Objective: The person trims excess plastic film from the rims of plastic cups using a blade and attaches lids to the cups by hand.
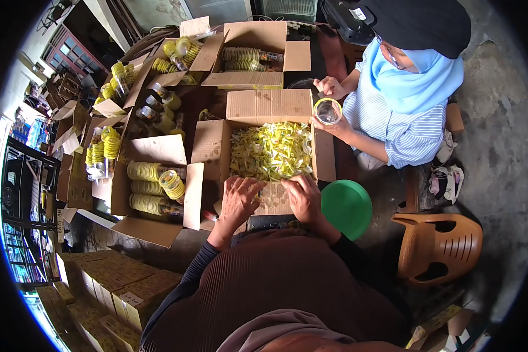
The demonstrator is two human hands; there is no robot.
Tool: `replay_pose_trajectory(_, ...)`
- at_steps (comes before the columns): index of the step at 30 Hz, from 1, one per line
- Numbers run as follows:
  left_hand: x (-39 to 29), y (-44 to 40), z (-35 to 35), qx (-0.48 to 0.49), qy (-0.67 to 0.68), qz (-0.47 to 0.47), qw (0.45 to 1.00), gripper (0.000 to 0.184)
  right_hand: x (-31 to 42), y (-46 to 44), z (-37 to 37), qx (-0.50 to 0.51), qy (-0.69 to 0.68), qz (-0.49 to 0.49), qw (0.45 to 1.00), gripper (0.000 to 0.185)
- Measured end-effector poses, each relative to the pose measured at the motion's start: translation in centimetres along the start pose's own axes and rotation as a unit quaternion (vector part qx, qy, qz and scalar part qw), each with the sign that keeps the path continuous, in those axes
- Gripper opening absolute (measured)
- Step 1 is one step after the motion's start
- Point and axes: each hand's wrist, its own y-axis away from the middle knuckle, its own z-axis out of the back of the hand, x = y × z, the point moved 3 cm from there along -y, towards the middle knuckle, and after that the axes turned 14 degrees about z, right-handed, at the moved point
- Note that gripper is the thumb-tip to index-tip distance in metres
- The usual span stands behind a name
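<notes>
In front of me an open cardboard box holds a heap of small yellow-and-clear wrapped packets. My left hand is over the near left corner of the box, fingers curled and pressed together. Opposite it, my right hand is pinched closed at the near right corner. Whatever lies between the fingertips of either hand is too small to make out. Both hands touch or nearly touch the near edge of the packet heap, above the near flap.
At right, a person holds a clear jar with a yellow rim. A green round lid or basin is beside my right arm. Boxes of stacked yellow-lidded jars stand left, with another box behind. An orange plastic chair is at right.
</notes>
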Motion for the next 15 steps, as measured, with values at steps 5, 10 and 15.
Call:
replay_pose_trajectory(5,-0.3,-0.3,0.2,-0.003,-0.023,-0.007,1.0,0.046,0.6,0.2,-0.4,0.019,-0.007,0.029,0.999,0.025)
replay_pose_trajectory(10,-0.2,-0.2,-0.4,-0.021,-0.032,-0.018,0.999,0.046,0.1,0.8,-1.6,0.057,0.032,0.036,0.997,0.027)
replay_pose_trajectory(15,0.3,0.1,-1.5,-0.02,-0.048,-0.024,0.998,0.047,0.3,0.1,-2.6,0.085,0.029,0.017,0.996,0.02)
